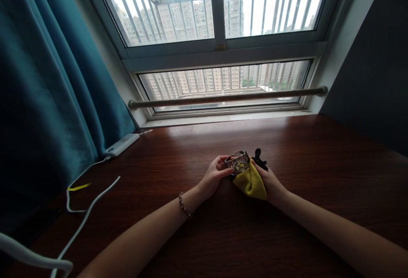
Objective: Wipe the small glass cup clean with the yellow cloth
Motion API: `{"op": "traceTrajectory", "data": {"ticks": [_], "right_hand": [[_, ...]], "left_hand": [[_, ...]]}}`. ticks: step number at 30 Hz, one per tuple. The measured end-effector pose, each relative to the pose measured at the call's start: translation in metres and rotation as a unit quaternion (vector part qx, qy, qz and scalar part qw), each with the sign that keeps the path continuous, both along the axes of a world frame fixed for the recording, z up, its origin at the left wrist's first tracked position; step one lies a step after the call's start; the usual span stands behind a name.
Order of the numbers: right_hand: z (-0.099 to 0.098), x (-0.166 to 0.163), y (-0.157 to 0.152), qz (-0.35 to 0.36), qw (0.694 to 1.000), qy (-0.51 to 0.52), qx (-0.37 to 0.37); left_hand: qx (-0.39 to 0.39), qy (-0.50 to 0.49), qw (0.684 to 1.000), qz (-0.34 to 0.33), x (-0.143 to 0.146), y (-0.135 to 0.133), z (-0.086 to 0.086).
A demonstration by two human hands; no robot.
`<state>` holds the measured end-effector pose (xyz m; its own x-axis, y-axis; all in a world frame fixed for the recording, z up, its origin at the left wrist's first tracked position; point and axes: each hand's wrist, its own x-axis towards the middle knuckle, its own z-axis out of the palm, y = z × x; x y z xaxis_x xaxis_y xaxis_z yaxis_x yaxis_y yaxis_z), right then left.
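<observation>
Here's clear glass vessel (238,164) at middle of bench (178,146): left hand (219,171), fingers curled round side; right hand (269,181), fingers bunched on yellow cloth (251,183). Likely rigid, slick, breakable; cloth soft. Best hold: outer wall!

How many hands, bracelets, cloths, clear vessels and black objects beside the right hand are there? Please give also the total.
Hands: 2 (left hand, right hand)
Bracelet: 1
Yellow cloth: 1
Clear vessel: 1
Black object: 1
Total: 6
</observation>
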<state>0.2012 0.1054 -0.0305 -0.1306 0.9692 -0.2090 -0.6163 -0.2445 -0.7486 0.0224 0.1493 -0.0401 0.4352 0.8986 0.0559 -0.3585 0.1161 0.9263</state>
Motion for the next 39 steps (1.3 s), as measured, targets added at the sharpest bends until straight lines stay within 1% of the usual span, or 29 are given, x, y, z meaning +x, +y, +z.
{"op": "traceTrajectory", "data": {"ticks": [2,5,8,11,13,17,23,26,30,33,35,36,39], "right_hand": [[-0.0006,-0.0009,-0.0004,-0.014,1.0,0.001,0.004],[-0.003,-0.0034,-0.002,-0.028,0.999,-0.018,0.04],[-0.0055,-0.0061,-0.0055,-0.025,0.99,-0.103,0.097],[-0.0055,-0.0071,-0.0091,-0.035,0.972,-0.18,0.146],[-0.0044,-0.0064,-0.01,-0.041,0.975,-0.17,0.14],[-0.0025,-0.0051,-0.008,-0.042,0.992,-0.096,0.074],[-0.0013,-0.0054,-0.0069,-0.042,0.994,-0.07,0.078],[-0.0009,-0.0039,-0.007,-0.037,0.996,-0.052,0.058],[-0.0006,-0.0029,-0.0065,-0.046,0.998,-0.037,0.021],[-0.002,-0.0035,-0.0062,-0.041,0.998,-0.03,0.032],[-0.0032,-0.0043,-0.006,-0.038,0.997,-0.041,0.055],[-0.0037,-0.0047,-0.0059,-0.037,0.995,-0.064,0.067],[-0.0035,-0.0055,-0.006,-0.037,0.975,-0.189,0.112]], "left_hand": [[0.009,-0.008,1.0,-0.02,0.0003,-0.0017,0.0025],[0.028,-0.011,0.998,-0.049,0.0009,-0.0037,0.0034],[0.043,0.011,0.997,-0.06,0.0007,-0.0035,0.0011],[0.05,0.046,0.997,-0.045,-0.0002,-0.0023,-0.001],[0.05,0.061,0.996,-0.031,-0.0007,-0.0019,-0.0016],[0.041,0.052,0.998,-0.02,-0.0006,-0.0022,-0.0024],[0.019,0.007,0.999,-0.027,0.0006,-0.002,-0.002],[0.012,-0.005,1.0,-0.028,0.0004,-0.0009,-0.0008],[0.012,0.0,0.999,-0.031,-0.0008,0.0021,-0.0029],[0.032,0.019,0.999,-0.021,-0.0009,0.0032,-0.0053],[0.054,0.042,0.998,-0.011,-0.0002,0.0021,-0.0055],[0.066,0.054,0.996,-0.006,0.0004,0.0009,-0.005],[0.105,0.085,0.991,0.003,0.002,-0.0039,-0.0022]]}}
